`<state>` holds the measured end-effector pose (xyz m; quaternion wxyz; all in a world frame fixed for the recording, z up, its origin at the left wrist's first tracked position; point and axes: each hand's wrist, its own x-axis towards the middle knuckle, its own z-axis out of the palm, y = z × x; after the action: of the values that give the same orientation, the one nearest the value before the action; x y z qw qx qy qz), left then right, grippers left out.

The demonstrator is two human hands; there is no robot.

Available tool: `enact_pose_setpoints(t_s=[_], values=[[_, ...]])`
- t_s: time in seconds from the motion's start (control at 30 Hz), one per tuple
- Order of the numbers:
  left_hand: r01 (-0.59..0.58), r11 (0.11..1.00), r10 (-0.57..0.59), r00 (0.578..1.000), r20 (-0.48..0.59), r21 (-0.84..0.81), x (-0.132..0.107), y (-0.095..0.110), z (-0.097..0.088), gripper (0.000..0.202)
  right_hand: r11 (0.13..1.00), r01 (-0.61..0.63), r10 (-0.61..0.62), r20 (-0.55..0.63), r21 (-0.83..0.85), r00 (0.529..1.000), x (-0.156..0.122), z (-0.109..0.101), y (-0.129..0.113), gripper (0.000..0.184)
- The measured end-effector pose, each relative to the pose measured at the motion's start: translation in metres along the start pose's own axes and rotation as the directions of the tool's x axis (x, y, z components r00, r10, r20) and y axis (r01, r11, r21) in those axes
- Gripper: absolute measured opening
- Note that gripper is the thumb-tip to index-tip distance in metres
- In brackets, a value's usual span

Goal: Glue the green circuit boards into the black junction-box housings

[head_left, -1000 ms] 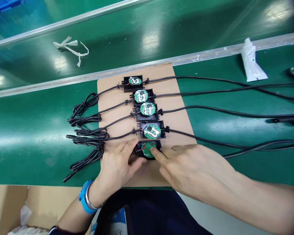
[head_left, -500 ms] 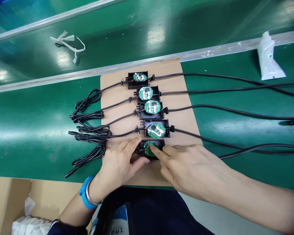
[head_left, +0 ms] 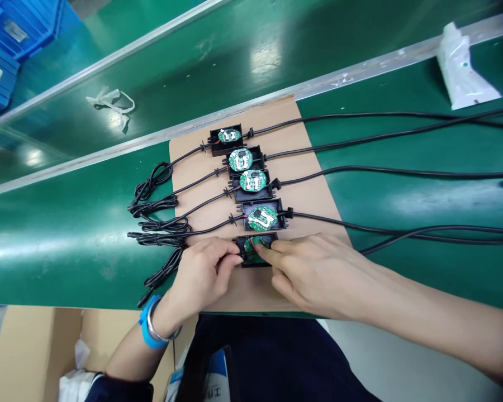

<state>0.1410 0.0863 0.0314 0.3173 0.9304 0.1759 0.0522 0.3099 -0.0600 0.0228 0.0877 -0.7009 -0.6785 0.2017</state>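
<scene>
On a brown cardboard sheet (head_left: 235,290), the nearest black plastic case (head_left: 272,262) lies open with a round green circuit board (head_left: 251,254) and a red wire inside. My left hand (head_left: 205,273) is closed in a pinch at the case's left end, where a black cable enters; the fingertips hide the exact grip. My right hand (head_left: 314,268) presses its index finger onto the board, its other fingers curled by the case's right end. Beyond stand several similar open cases, the closest (head_left: 251,224) holding a board (head_left: 263,219) with white sealant-like strips.
Coiled black cables (head_left: 161,271) lie to the left; long black cables (head_left: 385,170) run off right. A white tube (head_left: 465,72) stands at the back right. A twisted white strip (head_left: 113,103) lies beyond the metal rail (head_left: 151,134). Blue crates (head_left: 25,25) sit far left.
My left thumb and fingers have drawn together into a pinch at the case's left end. My right index finger stays on the board. The camera view has shifted slightly.
</scene>
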Motion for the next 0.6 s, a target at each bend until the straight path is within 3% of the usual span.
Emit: enact_pose_setpoints(t_s=[0.1,0.23,0.37,0.53,0.6], values=[[-0.144,0.966,0.175,0.976,-0.132,0.215,-0.007,-0.002,0.012,0.008,0.999,-0.014,0.013,0.035,0.037,0.999,0.001,0.001,0.0,0.036],[-0.223,0.905,0.286,0.95,-0.129,0.363,-0.013,-0.003,0.012,0.013,0.998,-0.022,0.019,0.05,0.064,0.999,0.002,0.001,0.0,0.035],[-0.232,0.833,0.284,0.958,-0.029,0.503,-0.011,0.002,0.009,0.014,0.997,-0.026,0.022,0.047,0.075,0.999,0.002,0.001,-0.001,0.034],[-0.316,0.613,0.261,0.946,0.192,0.724,-0.005,0.017,0.01,0.018,0.997,-0.019,0.016,0.04,0.072,0.999,0.001,0.001,-0.004,0.032],[-0.358,0.571,0.257,0.933,0.254,0.739,-0.002,0.019,0.007,0.019,0.998,-0.015,0.013,0.033,0.06,0.999,0.001,0.002,-0.005,0.031]])
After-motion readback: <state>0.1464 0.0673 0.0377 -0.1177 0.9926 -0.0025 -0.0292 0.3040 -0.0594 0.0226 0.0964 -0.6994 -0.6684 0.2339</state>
